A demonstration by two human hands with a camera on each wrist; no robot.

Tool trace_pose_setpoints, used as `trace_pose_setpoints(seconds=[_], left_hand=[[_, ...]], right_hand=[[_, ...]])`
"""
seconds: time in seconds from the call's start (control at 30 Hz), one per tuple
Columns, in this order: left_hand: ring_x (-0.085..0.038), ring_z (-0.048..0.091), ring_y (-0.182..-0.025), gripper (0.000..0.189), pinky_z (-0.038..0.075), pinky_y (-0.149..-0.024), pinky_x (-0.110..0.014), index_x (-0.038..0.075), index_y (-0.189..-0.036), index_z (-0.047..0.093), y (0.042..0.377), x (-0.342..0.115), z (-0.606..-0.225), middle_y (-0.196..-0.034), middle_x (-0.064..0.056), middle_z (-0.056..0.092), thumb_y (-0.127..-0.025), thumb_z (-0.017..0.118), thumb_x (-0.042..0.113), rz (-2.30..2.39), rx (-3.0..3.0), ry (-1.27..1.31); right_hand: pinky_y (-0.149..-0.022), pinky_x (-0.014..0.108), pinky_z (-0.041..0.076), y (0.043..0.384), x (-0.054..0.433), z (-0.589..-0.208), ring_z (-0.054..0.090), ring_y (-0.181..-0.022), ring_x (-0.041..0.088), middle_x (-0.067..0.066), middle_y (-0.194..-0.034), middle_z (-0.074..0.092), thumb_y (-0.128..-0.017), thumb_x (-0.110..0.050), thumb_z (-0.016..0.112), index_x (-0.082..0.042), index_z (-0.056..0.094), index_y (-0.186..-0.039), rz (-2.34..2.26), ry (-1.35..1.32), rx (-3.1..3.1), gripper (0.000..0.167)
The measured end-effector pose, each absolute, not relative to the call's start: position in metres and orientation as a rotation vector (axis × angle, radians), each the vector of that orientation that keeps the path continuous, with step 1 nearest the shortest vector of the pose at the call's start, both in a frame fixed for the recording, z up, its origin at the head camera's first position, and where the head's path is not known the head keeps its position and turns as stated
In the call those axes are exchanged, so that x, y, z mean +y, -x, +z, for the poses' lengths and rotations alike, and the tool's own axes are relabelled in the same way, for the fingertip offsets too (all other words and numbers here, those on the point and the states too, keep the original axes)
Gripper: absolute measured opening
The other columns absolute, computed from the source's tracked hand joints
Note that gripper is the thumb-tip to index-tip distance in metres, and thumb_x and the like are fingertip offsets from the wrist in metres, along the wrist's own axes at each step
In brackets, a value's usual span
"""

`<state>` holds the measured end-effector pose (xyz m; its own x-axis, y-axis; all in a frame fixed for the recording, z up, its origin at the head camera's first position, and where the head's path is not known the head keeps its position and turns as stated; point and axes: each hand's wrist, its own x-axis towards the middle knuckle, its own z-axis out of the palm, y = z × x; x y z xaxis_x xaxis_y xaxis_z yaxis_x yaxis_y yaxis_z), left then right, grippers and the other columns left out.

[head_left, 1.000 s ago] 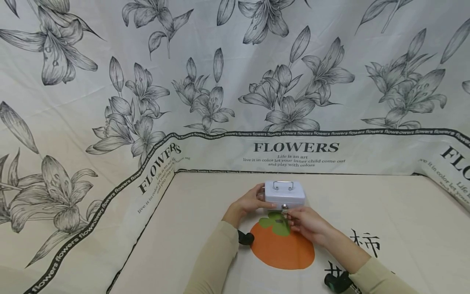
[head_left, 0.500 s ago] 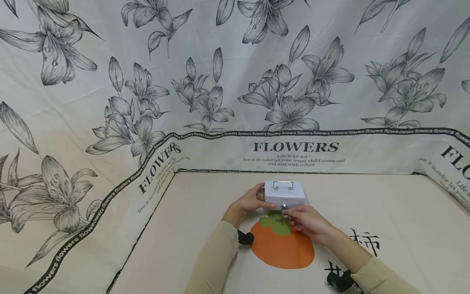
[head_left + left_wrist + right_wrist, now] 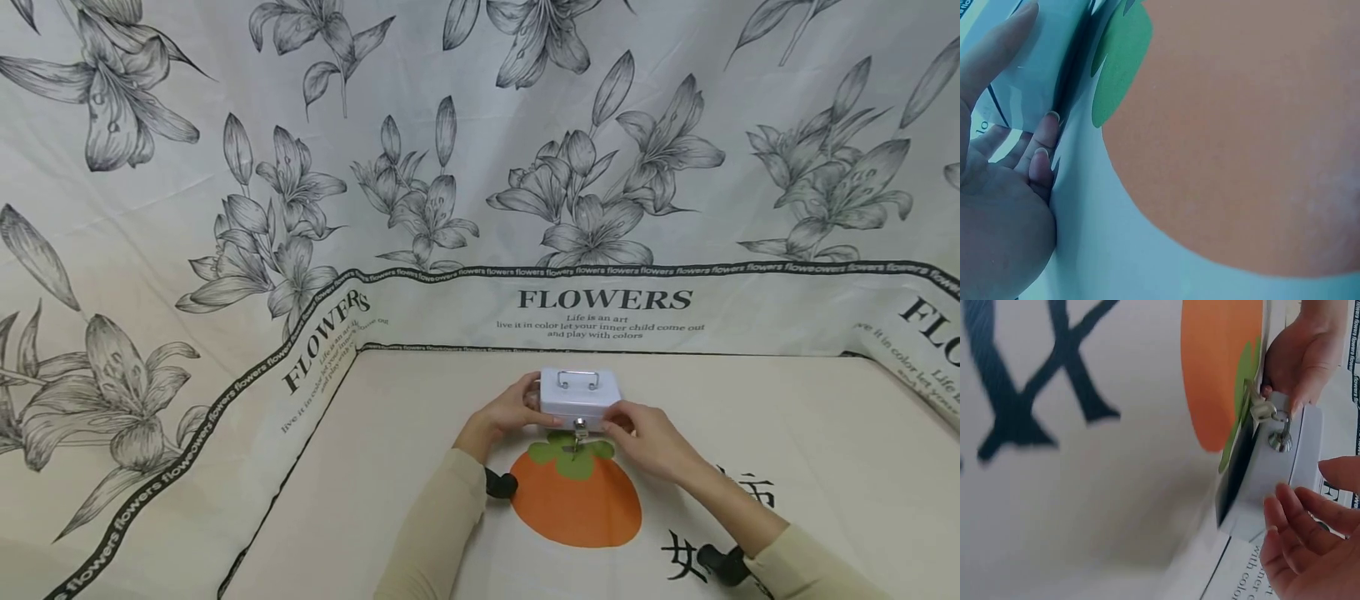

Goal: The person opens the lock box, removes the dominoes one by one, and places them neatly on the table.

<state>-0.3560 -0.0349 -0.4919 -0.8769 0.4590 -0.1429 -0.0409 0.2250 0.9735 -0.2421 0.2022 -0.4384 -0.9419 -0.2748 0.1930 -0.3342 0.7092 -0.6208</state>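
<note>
A small white cash box (image 3: 579,408) with a wire handle (image 3: 578,380) on its lid stands at the far middle of the table. In the right wrist view, keys (image 3: 1264,411) on a small ring hang at the round lock (image 3: 1280,442) in its front. My left hand (image 3: 512,412) grips the box's left end, thumb along the front and the other fingers round the side. At the box's right front corner is my right hand (image 3: 651,433), its fingertips (image 3: 1282,490) right at the lid edge, fingers loosely bent and spread. The lid is down.
The light tablecloth (image 3: 375,467) bears a printed orange persimmon (image 3: 573,508) and black characters (image 3: 682,557). A flower-printed curtain (image 3: 600,317) rises behind the box and at both sides. Dark wrist cameras (image 3: 723,565) sit on both wrists.
My right hand has let go of the key at the lock and moved up and right to the box's right front corner. The left hand and the box stay in place.
</note>
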Motion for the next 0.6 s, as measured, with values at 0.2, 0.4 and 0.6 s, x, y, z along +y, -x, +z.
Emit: trace_pose_setpoints(seconds=[0.2, 0.4, 0.6], left_hand=[[-0.017, 0.060, -0.117, 0.101, 0.036, -0.114, -0.044, 0.018, -0.158, 0.035, 0.354, -0.037, -0.491, -0.144, -0.007, 0.057, -0.075, 0.091, 0.006, 1.679, 2.131, -0.387], [-0.017, 0.061, -0.099, 0.102, 0.041, -0.103, -0.037, 0.017, -0.157, 0.034, 0.352, -0.038, -0.489, -0.115, -0.007, 0.067, -0.074, 0.091, 0.001, 1.655, 2.140, -0.414], [-0.017, 0.061, -0.101, 0.102, 0.042, -0.103, -0.039, 0.020, -0.155, 0.037, 0.350, -0.037, -0.487, -0.124, -0.005, 0.064, -0.071, 0.091, -0.001, 1.617, 2.181, -0.455]], right_hand=[[-0.069, 0.033, 0.048, 0.245, 0.208, -0.433, 0.057, -0.083, 0.016, -0.002, -0.091, 0.065, -0.095, -0.014, 0.072, -0.006, 0.070, -0.106, 0.815, -0.545, -2.813, 0.013], [-0.074, 0.040, 0.050, 0.251, 0.215, -0.433, 0.061, -0.088, 0.022, 0.002, -0.096, 0.065, -0.090, -0.013, 0.077, -0.007, 0.068, -0.106, 0.763, -0.576, -2.771, 0.019], [-0.075, 0.039, 0.051, 0.264, 0.222, -0.435, 0.061, -0.094, 0.028, 0.014, -0.110, 0.062, -0.090, -0.014, 0.078, 0.000, 0.065, -0.117, 0.839, -0.612, -2.786, 0.033]])
